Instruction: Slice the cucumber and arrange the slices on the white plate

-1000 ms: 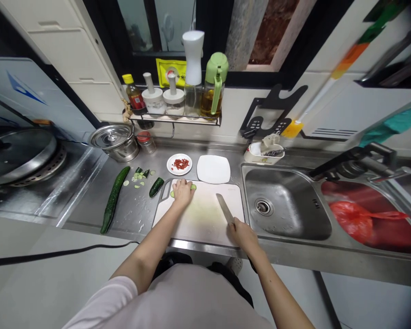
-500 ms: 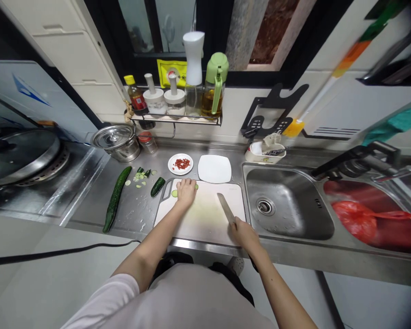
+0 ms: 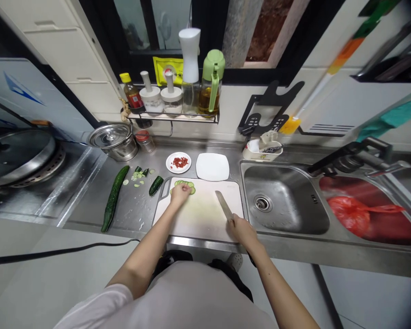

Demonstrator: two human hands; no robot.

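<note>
My left hand [image 3: 178,193] rests curled on the white cutting board [image 3: 202,214], touching a row of cucumber slices [image 3: 187,185] at the board's far left corner. My right hand [image 3: 241,230] grips the handle of a knife [image 3: 223,206], whose blade lies pointing away over the board's right half. A whole cucumber [image 3: 113,198] and a short cucumber piece [image 3: 156,185] lie on the steel counter to the left, with scattered cucumber bits [image 3: 139,176] between them.
Behind the board stand a small plate of red chili [image 3: 178,162] and a white square plate [image 3: 213,166]. A steel sink [image 3: 284,203] lies right, a red bag [image 3: 352,214] beyond it. A lidded pot [image 3: 113,140] and a stove [image 3: 20,160] are left. A rack of bottles [image 3: 178,98] hangs above.
My left hand has pulled back toward me, uncovering a row of cucumber slices it had been covering. The knife hand has barely moved.
</note>
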